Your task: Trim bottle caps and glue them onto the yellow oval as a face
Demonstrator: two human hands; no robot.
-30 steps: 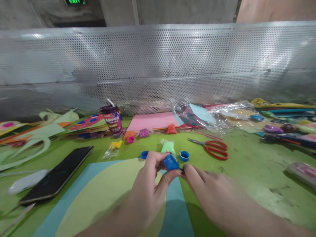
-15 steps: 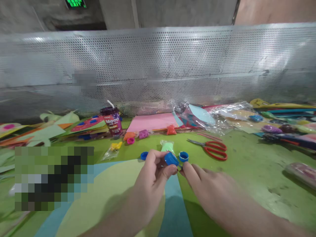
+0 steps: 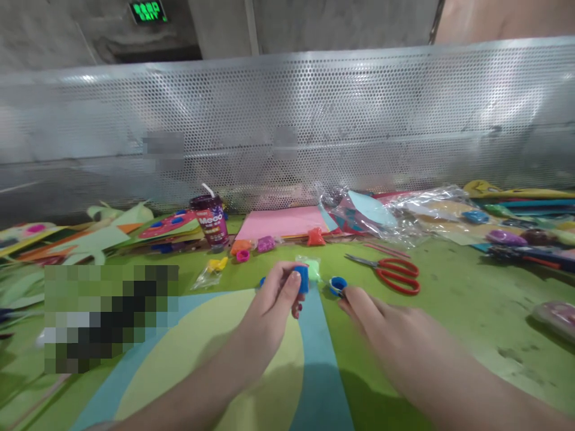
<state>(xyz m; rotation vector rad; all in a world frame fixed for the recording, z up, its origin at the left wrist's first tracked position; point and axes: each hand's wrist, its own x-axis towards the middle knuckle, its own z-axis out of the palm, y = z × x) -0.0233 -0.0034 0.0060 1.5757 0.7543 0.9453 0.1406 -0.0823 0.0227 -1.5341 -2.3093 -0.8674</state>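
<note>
A bare grey concrete wall stands at the back of the room, with an illuminated green sign at upper left reading "EXIT" beneath a line of characters too blurred to read. In front of the wall, a shiny perforated metal panel runs the full width behind a green table, whose surface is scuffed at right. A pixelated block hides part of its left side.

Near the panel, left of centre, a dark purple cup with a white straw is labelled "Meco"; its smaller print is illegible. Just right of it lies pink paper. In the foreground, a blue sheet carries a rounded yellow-green shape.

The left hand, above the sheet, pinches a small blue cap between thumb and fingers. The right hand has its fingertips drawn together beside a blue ring-shaped piece on the table; whether they grip anything cannot be told. Red-handled scissors lie beyond that hand.
</note>
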